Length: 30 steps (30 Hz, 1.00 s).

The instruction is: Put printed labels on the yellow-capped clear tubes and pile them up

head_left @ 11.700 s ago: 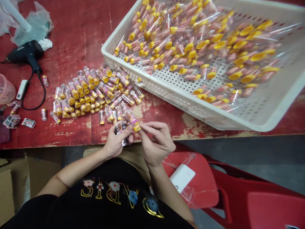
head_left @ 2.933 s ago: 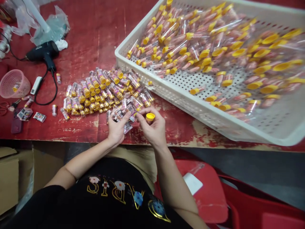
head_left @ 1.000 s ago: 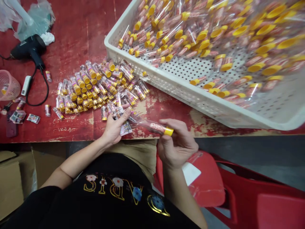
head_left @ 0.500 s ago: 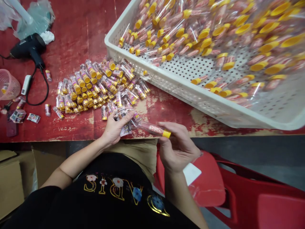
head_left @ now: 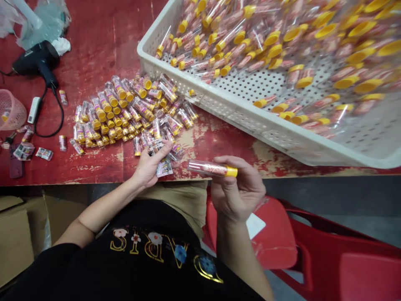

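Between the thumb and fingers of my right hand [head_left: 238,188] is a clear plastic tube [head_left: 208,168] with a yellow cap and pink-and-white contents. It lies nearly level, its clear end toward my left hand. My left hand [head_left: 150,165] pinches a small stack of printed plastic sleeves [head_left: 163,167] over the table edge. Just beyond that hand, a pile of small labelled tubes with yellow caps [head_left: 125,113] spreads over the red table [head_left: 94,171]. The tube and the sleeves are apart.
A white perforated crate [head_left: 250,133] on the right holds many yellow-capped tubes. At the left are a black heat gun [head_left: 37,60], its cord, a pink basket [head_left: 12,109] and a few loose tubes. A red chair [head_left: 275,234] stands below the table edge on the right.
My right hand has drawn the tube to the right, away from the sleeves in my left hand, and its clear end now shows. My left hand has barely moved.
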Each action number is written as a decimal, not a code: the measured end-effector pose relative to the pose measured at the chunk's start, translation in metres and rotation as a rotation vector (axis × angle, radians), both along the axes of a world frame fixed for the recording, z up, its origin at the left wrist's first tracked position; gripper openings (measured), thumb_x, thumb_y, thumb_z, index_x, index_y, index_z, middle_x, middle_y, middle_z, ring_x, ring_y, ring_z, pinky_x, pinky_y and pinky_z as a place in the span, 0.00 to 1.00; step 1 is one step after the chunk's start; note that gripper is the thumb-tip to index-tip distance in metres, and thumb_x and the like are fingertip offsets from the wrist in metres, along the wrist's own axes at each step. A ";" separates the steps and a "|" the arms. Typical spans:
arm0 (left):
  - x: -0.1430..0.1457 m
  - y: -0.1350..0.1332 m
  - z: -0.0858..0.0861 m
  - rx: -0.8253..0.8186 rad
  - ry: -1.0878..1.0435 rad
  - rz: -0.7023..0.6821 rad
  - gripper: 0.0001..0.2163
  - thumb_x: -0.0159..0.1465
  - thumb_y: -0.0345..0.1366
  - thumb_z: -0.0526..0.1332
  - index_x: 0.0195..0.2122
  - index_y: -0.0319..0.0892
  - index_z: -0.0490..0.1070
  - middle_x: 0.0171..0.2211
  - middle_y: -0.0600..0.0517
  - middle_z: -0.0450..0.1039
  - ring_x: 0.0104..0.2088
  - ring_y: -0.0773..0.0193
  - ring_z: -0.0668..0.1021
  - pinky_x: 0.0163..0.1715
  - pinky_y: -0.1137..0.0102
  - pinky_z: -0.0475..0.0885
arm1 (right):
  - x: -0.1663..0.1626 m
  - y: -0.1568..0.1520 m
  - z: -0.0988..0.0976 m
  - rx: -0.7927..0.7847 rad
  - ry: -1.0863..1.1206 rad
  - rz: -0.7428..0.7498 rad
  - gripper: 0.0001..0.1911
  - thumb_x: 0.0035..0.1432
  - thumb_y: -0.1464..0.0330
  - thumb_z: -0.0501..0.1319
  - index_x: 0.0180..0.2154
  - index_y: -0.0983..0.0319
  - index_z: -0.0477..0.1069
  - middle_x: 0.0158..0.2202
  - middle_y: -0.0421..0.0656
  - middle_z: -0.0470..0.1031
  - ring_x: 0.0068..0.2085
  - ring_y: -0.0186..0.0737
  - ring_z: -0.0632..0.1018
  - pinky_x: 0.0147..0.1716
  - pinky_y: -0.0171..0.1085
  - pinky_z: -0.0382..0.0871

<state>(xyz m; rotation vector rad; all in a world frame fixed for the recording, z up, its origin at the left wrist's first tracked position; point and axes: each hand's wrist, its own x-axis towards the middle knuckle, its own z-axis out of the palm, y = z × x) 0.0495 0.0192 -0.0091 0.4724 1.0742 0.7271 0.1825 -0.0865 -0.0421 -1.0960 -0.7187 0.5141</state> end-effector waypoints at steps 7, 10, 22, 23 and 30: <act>-0.004 -0.002 0.001 0.024 0.008 -0.097 0.22 0.50 0.40 0.76 0.43 0.40 0.74 0.38 0.51 0.78 0.33 0.63 0.80 0.37 0.60 0.80 | 0.003 -0.002 0.006 -0.049 -0.335 -0.015 0.18 0.57 0.74 0.67 0.49 0.53 0.79 0.44 0.45 0.80 0.45 0.42 0.80 0.44 0.43 0.77; -0.005 -0.003 0.005 0.056 -0.008 -0.129 0.28 0.49 0.37 0.76 0.52 0.43 0.73 0.41 0.50 0.79 0.36 0.60 0.81 0.38 0.60 0.80 | 0.002 -0.008 0.011 -0.046 -0.446 0.056 0.25 0.54 0.77 0.68 0.52 0.51 0.77 0.48 0.45 0.80 0.46 0.43 0.81 0.43 0.43 0.79; -0.007 -0.017 0.001 0.203 -0.012 -0.101 0.32 0.47 0.37 0.78 0.54 0.43 0.72 0.40 0.49 0.80 0.40 0.61 0.82 0.45 0.65 0.78 | -0.026 -0.002 0.012 -0.198 -0.301 0.059 0.27 0.59 0.76 0.64 0.58 0.49 0.72 0.49 0.45 0.74 0.45 0.38 0.79 0.38 0.39 0.80; -0.006 -0.020 0.003 0.207 -0.023 -0.123 0.34 0.47 0.37 0.78 0.56 0.45 0.72 0.42 0.49 0.80 0.41 0.61 0.82 0.45 0.65 0.77 | -0.028 0.001 0.013 -0.202 -0.308 0.038 0.27 0.60 0.76 0.63 0.58 0.49 0.72 0.47 0.45 0.74 0.44 0.38 0.79 0.38 0.38 0.80; -0.009 -0.029 0.010 0.203 -0.043 -0.160 0.43 0.48 0.37 0.77 0.65 0.53 0.62 0.39 0.53 0.79 0.31 0.64 0.80 0.32 0.68 0.79 | -0.037 0.013 0.018 -0.197 -0.335 -0.126 0.20 0.58 0.76 0.66 0.48 0.49 0.79 0.37 0.40 0.76 0.37 0.33 0.78 0.33 0.34 0.75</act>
